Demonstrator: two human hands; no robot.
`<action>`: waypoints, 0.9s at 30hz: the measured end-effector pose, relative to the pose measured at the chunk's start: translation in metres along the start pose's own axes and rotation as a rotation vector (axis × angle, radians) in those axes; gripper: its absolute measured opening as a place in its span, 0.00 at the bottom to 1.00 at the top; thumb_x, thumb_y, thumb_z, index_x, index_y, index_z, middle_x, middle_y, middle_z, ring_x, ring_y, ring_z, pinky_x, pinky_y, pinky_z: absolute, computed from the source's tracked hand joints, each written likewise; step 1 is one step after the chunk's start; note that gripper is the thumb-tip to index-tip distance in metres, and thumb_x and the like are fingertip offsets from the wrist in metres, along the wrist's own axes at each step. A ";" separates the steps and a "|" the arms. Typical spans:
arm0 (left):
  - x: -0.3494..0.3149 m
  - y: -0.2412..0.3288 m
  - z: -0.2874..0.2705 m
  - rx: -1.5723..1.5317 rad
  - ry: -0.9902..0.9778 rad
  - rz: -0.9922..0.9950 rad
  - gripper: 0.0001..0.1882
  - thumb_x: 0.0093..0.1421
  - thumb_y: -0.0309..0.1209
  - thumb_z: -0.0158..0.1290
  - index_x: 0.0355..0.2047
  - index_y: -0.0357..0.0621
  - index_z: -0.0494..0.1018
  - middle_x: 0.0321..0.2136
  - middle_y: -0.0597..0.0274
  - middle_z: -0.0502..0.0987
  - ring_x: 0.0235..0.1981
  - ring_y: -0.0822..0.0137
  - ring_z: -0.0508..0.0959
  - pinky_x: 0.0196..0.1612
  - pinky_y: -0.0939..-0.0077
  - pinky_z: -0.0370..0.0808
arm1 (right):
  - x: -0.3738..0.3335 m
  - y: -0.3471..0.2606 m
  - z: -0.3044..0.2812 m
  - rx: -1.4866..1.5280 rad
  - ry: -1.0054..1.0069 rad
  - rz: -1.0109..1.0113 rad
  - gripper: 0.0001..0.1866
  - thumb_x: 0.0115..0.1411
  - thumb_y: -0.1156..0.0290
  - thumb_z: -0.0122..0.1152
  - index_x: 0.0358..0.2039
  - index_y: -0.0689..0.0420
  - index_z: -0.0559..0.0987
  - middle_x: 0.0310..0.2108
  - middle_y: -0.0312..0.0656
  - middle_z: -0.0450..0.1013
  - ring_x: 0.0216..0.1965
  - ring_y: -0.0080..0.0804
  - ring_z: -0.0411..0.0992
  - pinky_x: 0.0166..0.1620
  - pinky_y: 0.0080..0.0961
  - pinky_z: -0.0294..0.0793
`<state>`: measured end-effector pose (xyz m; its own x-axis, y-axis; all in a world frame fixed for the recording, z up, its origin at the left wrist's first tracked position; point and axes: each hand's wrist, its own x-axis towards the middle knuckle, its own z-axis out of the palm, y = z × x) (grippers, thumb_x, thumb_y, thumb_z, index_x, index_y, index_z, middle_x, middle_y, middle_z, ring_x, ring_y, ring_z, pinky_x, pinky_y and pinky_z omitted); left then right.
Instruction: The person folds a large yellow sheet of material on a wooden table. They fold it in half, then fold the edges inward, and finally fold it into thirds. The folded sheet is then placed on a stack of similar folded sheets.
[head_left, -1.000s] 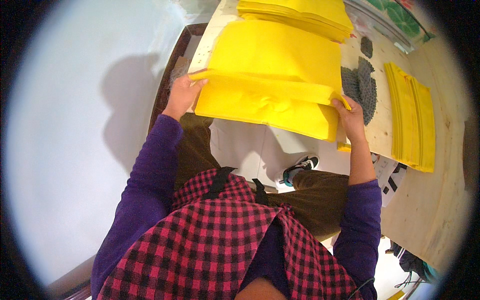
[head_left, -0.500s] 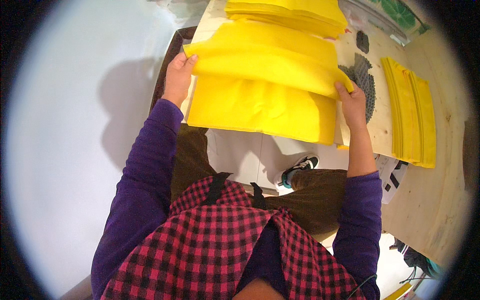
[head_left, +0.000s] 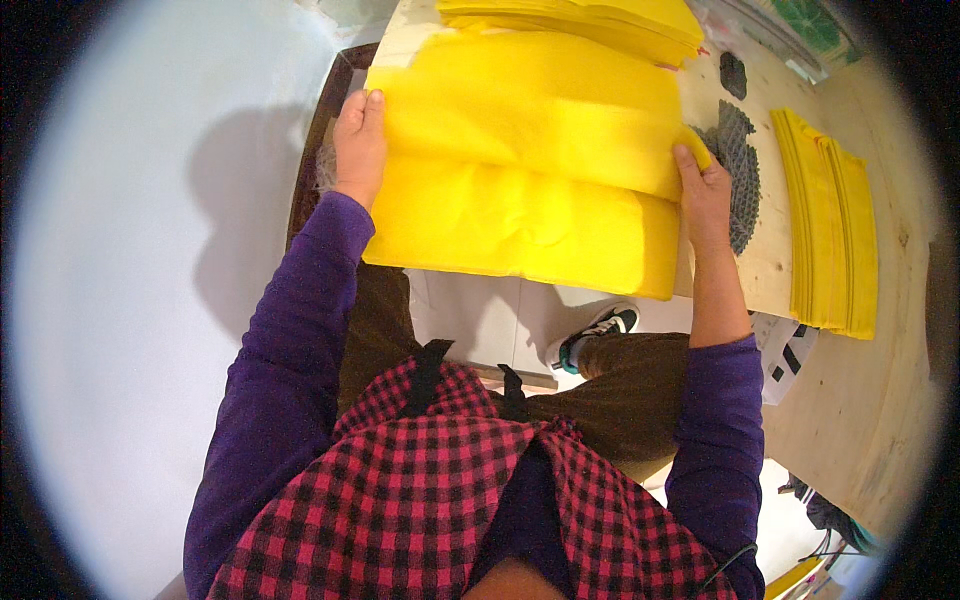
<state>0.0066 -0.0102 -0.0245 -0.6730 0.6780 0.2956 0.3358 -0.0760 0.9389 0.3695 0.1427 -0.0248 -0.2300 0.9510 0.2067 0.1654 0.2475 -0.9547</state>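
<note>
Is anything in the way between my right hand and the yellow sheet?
Nothing visible: your right hand grips the yellow sheet directly at its right edge. The gray textured piece lies to the right, not between.

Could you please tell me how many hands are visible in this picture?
2: the left hand at the left edge of the yellow cloth, and the right hand at its right edge. No hand seems hidden.

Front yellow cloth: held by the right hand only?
No, the left hand and right hand hold opposite sides of the yellow cloth.
</note>
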 end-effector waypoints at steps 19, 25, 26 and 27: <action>0.003 0.009 -0.004 0.081 -0.127 -0.239 0.13 0.66 0.32 0.45 0.42 0.33 0.72 0.35 0.55 0.78 0.36 0.66 0.77 0.42 0.74 0.71 | 0.018 0.008 0.000 -0.271 -0.007 0.019 0.16 0.62 0.63 0.58 0.41 0.63 0.79 0.30 0.36 0.77 0.31 0.19 0.71 0.37 0.19 0.71; -0.006 0.017 -0.018 -0.249 -0.225 -0.417 0.14 0.65 0.28 0.47 0.49 0.34 0.69 0.43 0.59 0.77 0.43 0.70 0.76 0.49 0.78 0.70 | 0.016 0.003 -0.001 -0.280 -0.028 0.130 0.15 0.62 0.62 0.58 0.40 0.63 0.78 0.31 0.36 0.77 0.32 0.20 0.71 0.37 0.20 0.70; -0.007 0.018 -0.020 -0.277 -0.209 -0.464 0.15 0.65 0.27 0.47 0.50 0.35 0.69 0.43 0.59 0.77 0.44 0.69 0.76 0.49 0.78 0.70 | 0.015 0.001 -0.001 -0.240 -0.030 0.134 0.16 0.62 0.62 0.58 0.40 0.63 0.78 0.31 0.36 0.77 0.32 0.20 0.71 0.37 0.20 0.70; -0.008 0.019 -0.022 -0.312 -0.224 -0.448 0.15 0.64 0.26 0.48 0.51 0.35 0.69 0.44 0.58 0.76 0.44 0.69 0.76 0.50 0.78 0.70 | 0.013 -0.001 -0.002 -0.189 -0.039 0.121 0.16 0.62 0.61 0.58 0.40 0.63 0.78 0.32 0.36 0.77 0.32 0.20 0.71 0.37 0.20 0.70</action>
<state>0.0035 -0.0332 -0.0047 -0.5376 0.8290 -0.1543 -0.1820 0.0646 0.9812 0.3679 0.1554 -0.0204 -0.2335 0.9689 0.0813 0.3697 0.1659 -0.9142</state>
